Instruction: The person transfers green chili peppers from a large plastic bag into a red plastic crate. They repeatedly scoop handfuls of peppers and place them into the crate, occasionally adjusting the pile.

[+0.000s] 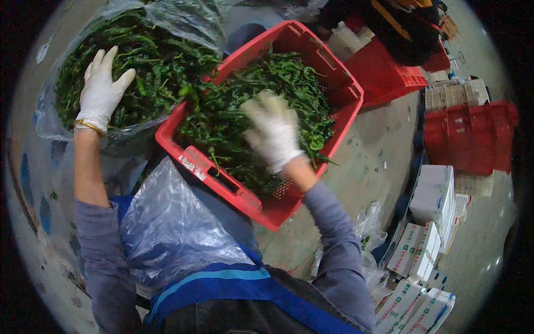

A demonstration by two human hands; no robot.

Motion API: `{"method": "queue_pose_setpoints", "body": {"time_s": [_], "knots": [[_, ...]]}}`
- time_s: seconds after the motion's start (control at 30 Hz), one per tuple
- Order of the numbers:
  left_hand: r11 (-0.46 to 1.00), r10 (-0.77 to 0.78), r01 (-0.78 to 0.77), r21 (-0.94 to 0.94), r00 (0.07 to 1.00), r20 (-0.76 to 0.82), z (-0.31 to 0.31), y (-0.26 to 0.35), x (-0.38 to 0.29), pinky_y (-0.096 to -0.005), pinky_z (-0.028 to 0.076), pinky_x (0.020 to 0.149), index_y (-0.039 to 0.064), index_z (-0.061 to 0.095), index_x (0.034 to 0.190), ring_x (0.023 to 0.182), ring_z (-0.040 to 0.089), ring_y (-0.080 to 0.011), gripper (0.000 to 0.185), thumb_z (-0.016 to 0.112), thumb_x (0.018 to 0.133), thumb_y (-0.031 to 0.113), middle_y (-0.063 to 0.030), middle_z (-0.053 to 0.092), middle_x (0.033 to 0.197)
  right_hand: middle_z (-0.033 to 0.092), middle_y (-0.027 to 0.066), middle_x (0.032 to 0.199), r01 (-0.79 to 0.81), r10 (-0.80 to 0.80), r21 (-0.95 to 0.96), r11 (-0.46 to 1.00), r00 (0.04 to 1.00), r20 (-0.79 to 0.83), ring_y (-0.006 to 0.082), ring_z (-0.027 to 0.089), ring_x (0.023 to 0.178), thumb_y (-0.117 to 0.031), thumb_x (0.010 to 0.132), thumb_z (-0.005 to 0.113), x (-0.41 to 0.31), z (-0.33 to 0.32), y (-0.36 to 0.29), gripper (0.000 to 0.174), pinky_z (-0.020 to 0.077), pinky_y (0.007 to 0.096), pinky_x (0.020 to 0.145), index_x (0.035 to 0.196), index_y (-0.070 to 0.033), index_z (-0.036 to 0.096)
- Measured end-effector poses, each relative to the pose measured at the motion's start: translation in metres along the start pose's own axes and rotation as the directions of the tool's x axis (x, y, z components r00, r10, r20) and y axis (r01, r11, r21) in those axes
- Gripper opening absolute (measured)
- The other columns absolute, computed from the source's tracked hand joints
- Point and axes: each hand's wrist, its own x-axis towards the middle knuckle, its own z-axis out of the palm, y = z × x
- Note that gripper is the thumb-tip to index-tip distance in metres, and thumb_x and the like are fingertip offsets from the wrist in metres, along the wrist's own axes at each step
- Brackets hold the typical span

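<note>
My left hand (101,89), in a white glove, rests with its fingers spread on a heap of green chili peppers (146,62) in a clear plastic bag (179,18). My right hand (273,125), gloved too and blurred, is over more green peppers (288,79) inside a red plastic crate (350,79). Its fingers look spread, but whether they hold a pepper cannot be told. The crate tilts against the bag, and some peppers lie across the rim between the two. A sheet of clear plastic (175,225) covers part of my lap.
Beyond the crate are another red crate (375,67) and a person in dark clothes (400,33). Along the right stand a red crate (467,137), a pale crate (454,95) and several white boxes (434,196). Crumpled clear bags (371,234) lie on the floor by my right arm.
</note>
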Motion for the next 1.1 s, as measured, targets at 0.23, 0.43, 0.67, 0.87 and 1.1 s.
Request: {"method": "queue_pose_setpoints", "body": {"time_s": [0.23, 0.43, 0.67, 0.87, 1.1], "knots": [[0.990, -0.081, 0.099, -0.102, 0.983, 0.166, 0.013, -0.010, 0.006, -0.0412, 0.029, 0.116, 0.008, 0.037, 0.150, 0.142, 0.035, -0.0357, 0.078, 0.065, 0.088, 0.048, -0.0204, 0.036, 0.154, 0.025, 0.0062, 0.160, -0.023, 0.078, -0.157, 0.987, 0.930, 0.358, 0.0294, 0.020, 0.149, -0.044, 0.091, 0.058, 0.000, 0.025, 0.021, 0.054, 0.0191, 0.0804, 0.103, 0.141, -0.024, 0.050], [0.985, -0.062, 0.091, -0.145, 0.979, 0.194, 0.010, -0.012, 0.010, -0.0388, 0.031, 0.115, 0.006, 0.041, 0.147, 0.141, 0.038, -0.0326, 0.075, 0.064, 0.089, 0.047, -0.0188, 0.040, 0.152, 0.021, 0.0091, 0.162, -0.015, 0.214, -0.483, 0.875, 0.909, 0.359, 0.0301, 0.017, 0.150, -0.015, 0.086, 0.063, 0.018, -0.002, 0.125, 0.056, 0.0244, 0.0764, 0.105, 0.138, -0.029, 0.051], [0.978, -0.036, 0.074, -0.197, 0.982, 0.188, 0.006, -0.014, 0.011, -0.0371, 0.031, 0.114, 0.004, 0.043, 0.146, 0.140, 0.039, -0.0315, 0.073, 0.064, 0.090, 0.046, -0.0184, 0.041, 0.151, 0.011, 0.0117, 0.164, -0.725, 0.745, -0.179, 0.665, 0.630, 0.217, 0.0421, 0.020, 0.147, -0.040, 0.085, 0.066, 0.028, -0.021, 0.181, 0.075, 0.0284, 0.0629, 0.112, 0.151, -0.038, 0.031], [0.971, -0.074, 0.113, -0.209, 0.980, 0.184, 0.012, -0.021, 0.011, -0.0369, 0.030, 0.115, 0.005, 0.042, 0.146, 0.140, 0.038, -0.0317, 0.073, 0.065, 0.090, 0.045, -0.0184, 0.041, 0.151, 0.039, 0.0274, 0.143, -0.630, 0.607, 0.078, 0.773, 0.769, 0.201, 0.0475, 0.047, 0.125, -0.038, 0.083, 0.072, -0.054, 0.011, 0.105, 0.091, 0.0453, 0.0534, 0.101, 0.154, -0.040, 0.016], [0.917, -0.144, 0.163, -0.364, 0.986, 0.079, 0.022, -0.032, 0.021, -0.0376, 0.030, 0.114, 0.004, 0.042, 0.147, 0.140, 0.038, -0.0306, 0.075, 0.067, 0.089, 0.045, -0.0184, 0.041, 0.151, 0.039, 0.0268, 0.146, -0.349, 0.302, 0.197, 0.916, 0.924, 0.235, 0.0490, 0.047, 0.124, -0.028, 0.090, 0.063, -0.100, -0.022, -0.008, 0.058, 0.0495, 0.0510, 0.097, 0.144, -0.031, 0.045]]}}
